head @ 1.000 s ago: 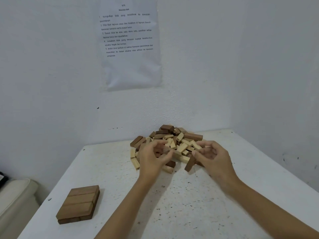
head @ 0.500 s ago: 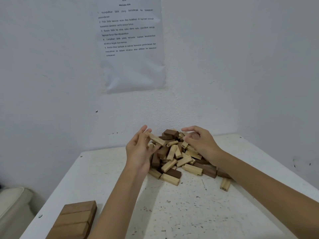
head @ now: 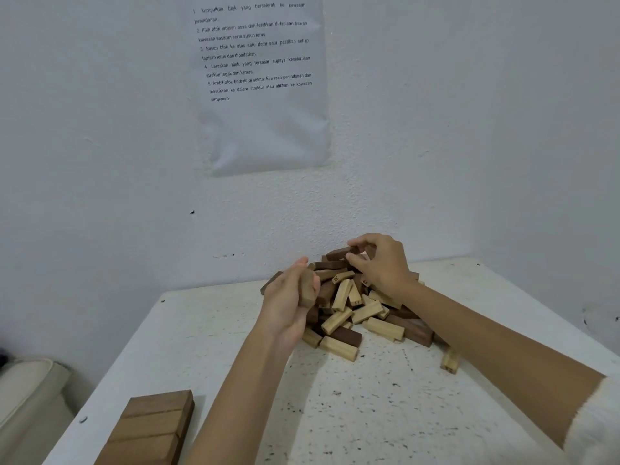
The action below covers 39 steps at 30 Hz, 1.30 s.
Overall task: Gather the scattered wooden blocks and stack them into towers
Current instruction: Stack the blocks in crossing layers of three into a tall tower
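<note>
Left grip (head: 288, 303) is now curling round one block (head: 308, 292); your right grip (head: 382, 263) is now pinching a dark block (head: 340, 254) atop the pile (head: 352, 317). You are collecting, not yet stacking.

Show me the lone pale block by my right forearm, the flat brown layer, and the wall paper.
lone pale block (head: 450, 360): head view, upper face.
flat brown layer (head: 151, 421): head view, middle block's top.
paper (head: 268, 135): head view, blank lower part.

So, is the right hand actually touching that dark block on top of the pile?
Touching. The head view shows the right hand pinching the dark block: fingers over its end, thumb beneath.
</note>
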{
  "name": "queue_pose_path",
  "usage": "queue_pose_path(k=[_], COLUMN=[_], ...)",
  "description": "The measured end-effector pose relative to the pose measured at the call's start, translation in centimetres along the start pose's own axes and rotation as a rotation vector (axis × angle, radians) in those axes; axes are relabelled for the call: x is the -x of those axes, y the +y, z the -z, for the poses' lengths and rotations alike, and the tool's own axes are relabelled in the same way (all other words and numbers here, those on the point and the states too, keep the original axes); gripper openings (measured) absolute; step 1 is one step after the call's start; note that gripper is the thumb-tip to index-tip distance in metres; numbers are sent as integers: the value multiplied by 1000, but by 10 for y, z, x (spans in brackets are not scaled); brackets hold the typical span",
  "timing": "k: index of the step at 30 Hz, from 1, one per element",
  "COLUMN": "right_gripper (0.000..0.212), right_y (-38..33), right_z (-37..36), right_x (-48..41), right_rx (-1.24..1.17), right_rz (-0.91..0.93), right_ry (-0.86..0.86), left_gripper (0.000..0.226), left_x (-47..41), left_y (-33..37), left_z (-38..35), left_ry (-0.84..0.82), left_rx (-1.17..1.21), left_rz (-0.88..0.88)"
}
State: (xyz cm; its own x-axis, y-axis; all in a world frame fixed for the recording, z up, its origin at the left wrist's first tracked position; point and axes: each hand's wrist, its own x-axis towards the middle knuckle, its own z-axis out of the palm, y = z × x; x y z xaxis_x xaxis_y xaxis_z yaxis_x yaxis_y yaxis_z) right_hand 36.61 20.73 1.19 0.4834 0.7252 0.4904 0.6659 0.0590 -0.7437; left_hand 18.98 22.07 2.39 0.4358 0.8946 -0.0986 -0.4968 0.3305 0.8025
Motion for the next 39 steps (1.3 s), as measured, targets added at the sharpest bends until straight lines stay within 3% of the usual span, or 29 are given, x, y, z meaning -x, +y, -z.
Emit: queue_pose_path(k=[4, 13, 20, 32, 39], right_gripper=[9, 18, 18, 16, 21], right_y=[-15, -39, -44, -45, -59], right_z=[19, 63, 75, 58, 48], right_x=[13, 65, 108, 176, 193], right_rx=[-88, -220, -339, -306, -282], right_rz=[26, -48, -152, -279, -250], right_ry=[93, -3, -137, -341, -432], left_gripper=[30, 26, 21, 15, 14], left_x=[6, 40, 79, 138, 156], left_y=[3, 12, -8, -24, -21], left_z=[-3, -16, -12, 26, 47], left_ry=[-44, -126, -134, -132, -126], left_rx=[-45, -289, -476, -620, -694], left_rz=[-73, -167, -108, 12, 47])
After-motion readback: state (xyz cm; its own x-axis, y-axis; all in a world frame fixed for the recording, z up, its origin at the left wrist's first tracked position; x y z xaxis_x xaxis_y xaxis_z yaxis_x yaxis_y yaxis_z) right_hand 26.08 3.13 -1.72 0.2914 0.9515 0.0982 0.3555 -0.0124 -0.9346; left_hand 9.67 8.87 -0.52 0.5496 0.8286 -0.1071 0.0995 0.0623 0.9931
